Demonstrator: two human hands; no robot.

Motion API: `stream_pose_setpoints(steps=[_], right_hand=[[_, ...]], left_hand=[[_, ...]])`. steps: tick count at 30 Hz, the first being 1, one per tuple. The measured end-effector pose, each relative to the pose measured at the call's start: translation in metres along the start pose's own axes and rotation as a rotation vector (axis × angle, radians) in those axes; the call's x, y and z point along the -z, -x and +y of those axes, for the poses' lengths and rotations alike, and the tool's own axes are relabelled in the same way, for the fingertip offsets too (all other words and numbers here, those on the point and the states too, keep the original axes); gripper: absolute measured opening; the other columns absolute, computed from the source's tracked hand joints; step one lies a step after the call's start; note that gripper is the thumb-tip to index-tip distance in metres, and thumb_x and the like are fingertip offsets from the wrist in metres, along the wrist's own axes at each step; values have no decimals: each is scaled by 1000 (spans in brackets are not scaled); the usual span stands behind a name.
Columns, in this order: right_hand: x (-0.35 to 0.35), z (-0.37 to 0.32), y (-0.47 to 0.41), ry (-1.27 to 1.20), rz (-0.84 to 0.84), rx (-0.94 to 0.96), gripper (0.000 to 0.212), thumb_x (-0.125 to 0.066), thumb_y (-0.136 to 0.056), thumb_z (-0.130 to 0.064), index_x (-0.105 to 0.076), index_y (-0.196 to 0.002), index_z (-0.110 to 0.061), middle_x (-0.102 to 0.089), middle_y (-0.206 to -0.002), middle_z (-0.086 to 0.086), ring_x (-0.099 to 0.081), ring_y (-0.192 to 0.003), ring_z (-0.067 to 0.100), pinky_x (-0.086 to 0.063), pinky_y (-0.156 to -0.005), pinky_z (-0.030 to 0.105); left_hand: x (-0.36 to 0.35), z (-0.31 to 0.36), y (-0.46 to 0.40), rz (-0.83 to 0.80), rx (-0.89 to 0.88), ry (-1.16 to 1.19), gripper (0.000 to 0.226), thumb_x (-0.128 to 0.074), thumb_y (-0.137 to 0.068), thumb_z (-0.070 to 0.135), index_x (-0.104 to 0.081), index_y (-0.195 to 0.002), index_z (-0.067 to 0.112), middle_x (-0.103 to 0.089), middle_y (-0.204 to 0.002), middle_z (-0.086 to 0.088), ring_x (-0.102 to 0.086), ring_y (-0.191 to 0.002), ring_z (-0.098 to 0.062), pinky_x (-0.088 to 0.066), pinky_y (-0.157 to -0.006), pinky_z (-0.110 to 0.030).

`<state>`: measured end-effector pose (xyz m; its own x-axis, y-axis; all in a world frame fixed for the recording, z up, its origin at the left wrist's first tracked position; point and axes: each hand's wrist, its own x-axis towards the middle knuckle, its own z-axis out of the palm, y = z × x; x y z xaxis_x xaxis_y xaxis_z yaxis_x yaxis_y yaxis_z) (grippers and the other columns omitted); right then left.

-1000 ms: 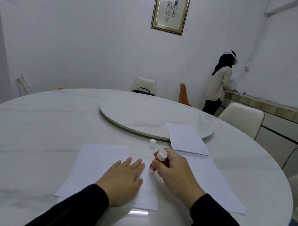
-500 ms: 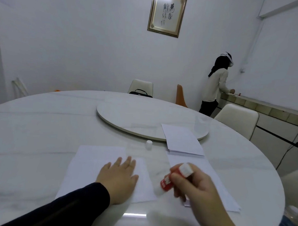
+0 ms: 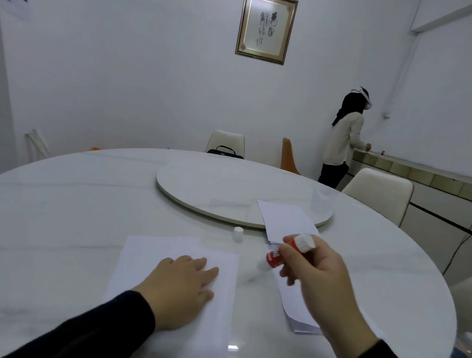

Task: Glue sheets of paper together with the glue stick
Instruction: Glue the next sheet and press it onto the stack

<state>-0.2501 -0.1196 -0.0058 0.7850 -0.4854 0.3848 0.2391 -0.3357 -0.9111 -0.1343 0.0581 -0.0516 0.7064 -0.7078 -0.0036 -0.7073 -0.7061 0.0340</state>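
Note:
A white sheet of paper (image 3: 150,259) lies on the marble table in front of me. My left hand (image 3: 180,288) rests flat on it with straight fingers. My right hand (image 3: 319,280) grips a red glue stick (image 3: 276,257) tilted down to the left, its white tip blurred and just past the sheet's right edge. A stack of white sheets (image 3: 296,308) lies under my right hand. Another sheet (image 3: 285,221) lies half on the turntable. The small white cap (image 3: 238,231) stands upright on the table beyond the paper.
A round marble turntable (image 3: 215,191) sits at the table's middle. Cream chairs (image 3: 380,193) and an orange chair (image 3: 288,156) stand around the table. A person in a pale top (image 3: 344,140) stands at a counter by the far right wall.
My right hand lifted the glue stick off the sheet and swung it right and up, tilting it. My left hand stayed pressed on the paper.

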Motion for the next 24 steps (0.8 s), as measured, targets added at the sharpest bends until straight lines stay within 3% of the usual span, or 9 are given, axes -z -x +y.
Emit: stream_pose_setpoints(steps=[3, 6, 12, 15, 20, 24], right_hand=[[-28, 11, -17, 85, -75, 3, 8, -62, -86, -12, -63, -82, -18, -72, -72, 3, -60, -56, 3, -49, -56, 21], [-50, 29, -35, 197, -136, -16, 6, -59, -85, -12, -60, -82, -18, -71, -84, 8, -59, -57, -2, -46, -59, 14], [-61, 55, -48, 380, -163, -27, 4, -54, -87, -14, -57, -86, -11, -65, -94, 4, -57, -79, 16, -39, -63, 17], [-57, 51, -40, 407, -198, 31, 7, -55, -86, -14, -59, -89, -10, -65, -91, 3, -58, -85, 19, -41, -68, 20], [-43, 33, -7, 411, -287, 109, 1, -59, -85, -18, -60, -86, -16, -68, -84, 1, -55, -70, 8, -43, -65, 20], [-29, 22, 30, 451, -310, 179, 2, -61, -85, -25, -60, -86, -24, -66, -84, -8, -57, -79, 7, -46, -68, 18]], left_hand=[[-3, 8, -10, 83, 54, 109, 55, -23, -99, 42, -10, -150, 26, -6, -161, 5, -5, -147, -14, -8, -118, -32], [-11, 10, -19, 51, 54, 135, 56, -19, -100, 39, -2, -151, 25, 5, -161, 6, 5, -147, -13, 1, -119, -33], [-15, 7, -24, -34, 42, 130, 54, -17, -100, 37, -3, -151, 27, 4, -161, 6, 5, -148, -13, 3, -119, -35], [-14, 8, -25, -42, 40, 142, 54, -17, -99, 37, -2, -151, 28, 5, -160, 6, 5, -147, -13, 3, -119, -35], [-15, 8, -25, -39, 37, 140, 54, -17, -99, 37, -2, -151, 28, 5, -161, 6, 5, -147, -13, 2, -119, -35], [-14, 8, -26, -50, 35, 135, 55, -17, -99, 36, -2, -151, 27, 5, -161, 5, 5, -147, -13, 2, -119, -36]])
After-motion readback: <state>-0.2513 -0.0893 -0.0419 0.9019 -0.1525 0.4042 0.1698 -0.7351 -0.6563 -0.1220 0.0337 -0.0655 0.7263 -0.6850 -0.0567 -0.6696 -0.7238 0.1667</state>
